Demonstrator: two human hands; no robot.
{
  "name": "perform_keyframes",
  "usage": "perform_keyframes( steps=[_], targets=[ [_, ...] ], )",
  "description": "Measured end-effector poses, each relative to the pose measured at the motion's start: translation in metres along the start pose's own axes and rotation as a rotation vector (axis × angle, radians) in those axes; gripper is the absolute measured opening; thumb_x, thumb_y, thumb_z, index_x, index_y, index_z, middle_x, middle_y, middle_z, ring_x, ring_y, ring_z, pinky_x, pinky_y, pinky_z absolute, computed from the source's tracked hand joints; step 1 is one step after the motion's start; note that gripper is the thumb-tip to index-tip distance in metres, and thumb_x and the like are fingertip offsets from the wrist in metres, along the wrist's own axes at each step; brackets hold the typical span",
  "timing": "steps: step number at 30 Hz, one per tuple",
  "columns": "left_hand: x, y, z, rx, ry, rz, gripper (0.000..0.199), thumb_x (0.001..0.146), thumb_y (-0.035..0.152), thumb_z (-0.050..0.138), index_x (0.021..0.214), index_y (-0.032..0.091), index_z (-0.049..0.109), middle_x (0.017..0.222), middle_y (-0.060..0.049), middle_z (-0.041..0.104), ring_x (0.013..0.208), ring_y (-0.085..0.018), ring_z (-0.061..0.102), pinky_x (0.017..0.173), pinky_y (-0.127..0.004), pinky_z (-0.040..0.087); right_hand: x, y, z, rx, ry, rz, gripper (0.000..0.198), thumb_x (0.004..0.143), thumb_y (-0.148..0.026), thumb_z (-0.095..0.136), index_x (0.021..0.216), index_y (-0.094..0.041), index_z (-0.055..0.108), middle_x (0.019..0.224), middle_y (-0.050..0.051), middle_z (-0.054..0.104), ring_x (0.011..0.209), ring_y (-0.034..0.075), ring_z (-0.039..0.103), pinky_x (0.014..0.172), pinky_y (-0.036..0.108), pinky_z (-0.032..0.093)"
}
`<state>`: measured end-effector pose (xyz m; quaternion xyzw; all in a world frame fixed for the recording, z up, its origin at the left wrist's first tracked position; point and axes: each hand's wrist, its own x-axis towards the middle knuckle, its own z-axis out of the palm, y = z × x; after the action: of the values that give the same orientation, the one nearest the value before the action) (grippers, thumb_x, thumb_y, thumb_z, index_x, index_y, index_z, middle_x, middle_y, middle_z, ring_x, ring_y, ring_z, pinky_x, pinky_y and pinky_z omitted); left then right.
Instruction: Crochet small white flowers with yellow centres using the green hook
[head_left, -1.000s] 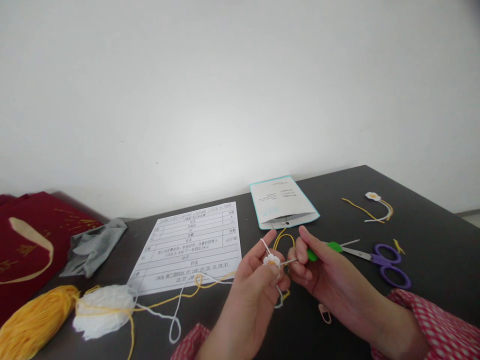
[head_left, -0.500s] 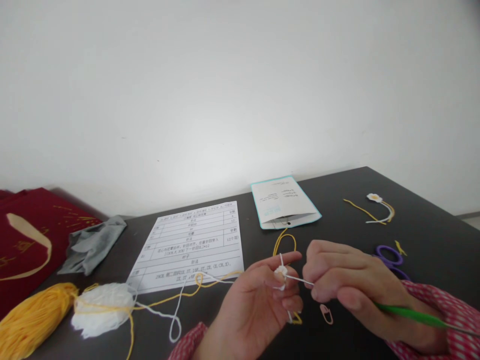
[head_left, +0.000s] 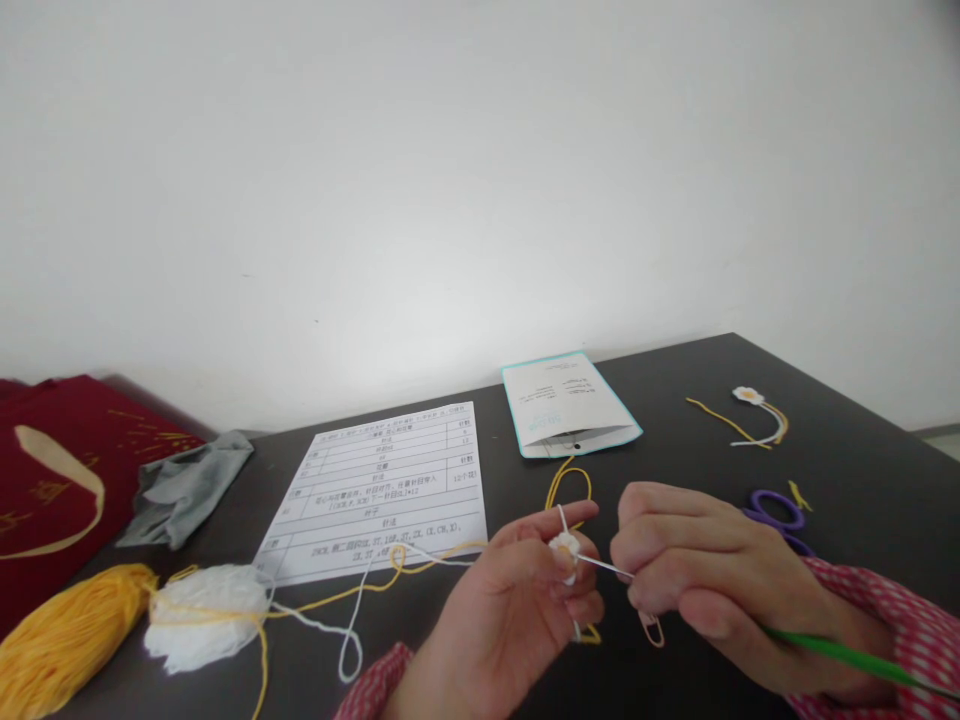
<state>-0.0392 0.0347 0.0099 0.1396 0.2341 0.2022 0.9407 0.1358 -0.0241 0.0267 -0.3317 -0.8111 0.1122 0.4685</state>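
Note:
My left hand (head_left: 517, 590) pinches a small white crocheted flower with a yellow centre (head_left: 567, 545) between thumb and fingers. A white strand runs up over its outstretched index finger, and yellow yarn hangs below the fingers. My right hand (head_left: 720, 570) is closed around a crochet hook with a green handle (head_left: 832, 650). From the flower to the right fingers stretches a thin pale line, roughly in line with the handle; I cannot tell whether it is the hook's shaft or yarn. A pink stitch marker (head_left: 654, 630) lies just under the right fingers, partly hidden.
At the left lie a white yarn ball (head_left: 210, 620), a yellow skein (head_left: 75, 635), a grey pouch (head_left: 187, 490) and a dark red bag (head_left: 60, 470). Behind are a printed sheet (head_left: 375, 500) and a white packet (head_left: 566, 400). Purple-handled scissors (head_left: 778, 510) and a finished flower (head_left: 748, 396) are at the right.
My right hand has shifted slightly right and down with the hook, now partly covering the stitch marker. The flower has turned a little in my left fingers, showing more yellow.

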Motion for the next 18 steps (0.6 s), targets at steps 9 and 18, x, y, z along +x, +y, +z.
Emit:
perform_keyframes(
  steps=[9, 18],
  targets=[
    [0.0024, -0.0014, -0.0061, 0.008, 0.023, -0.001, 0.037, 0.066, 0.004, 0.072, 0.103, 0.002, 0.071, 0.069, -0.003, 0.060, 0.057, -0.007, 0.048, 0.056, -0.020, 0.036, -0.0035, -0.0020, 0.0021, -0.146, -0.057, -0.059, 0.046, 0.107, -0.032, 0.023, 0.076, -0.020, 0.055, 0.059, 0.004, 0.063, 0.058, 0.016, 0.056, 0.060, 0.032, 0.049],
    [0.0025, -0.0028, -0.0069, 0.043, 0.037, -0.035, 0.039, 0.063, 0.004, 0.076, 0.101, 0.003, 0.071, 0.068, -0.002, 0.061, 0.056, -0.007, 0.049, 0.055, -0.020, 0.035, -0.0072, -0.0030, 0.0008, -0.211, -0.123, -0.074, 0.051, 0.107, -0.029, 0.020, 0.072, -0.020, 0.056, 0.057, 0.004, 0.064, 0.058, 0.016, 0.058, 0.064, 0.033, 0.050]
  ],
)
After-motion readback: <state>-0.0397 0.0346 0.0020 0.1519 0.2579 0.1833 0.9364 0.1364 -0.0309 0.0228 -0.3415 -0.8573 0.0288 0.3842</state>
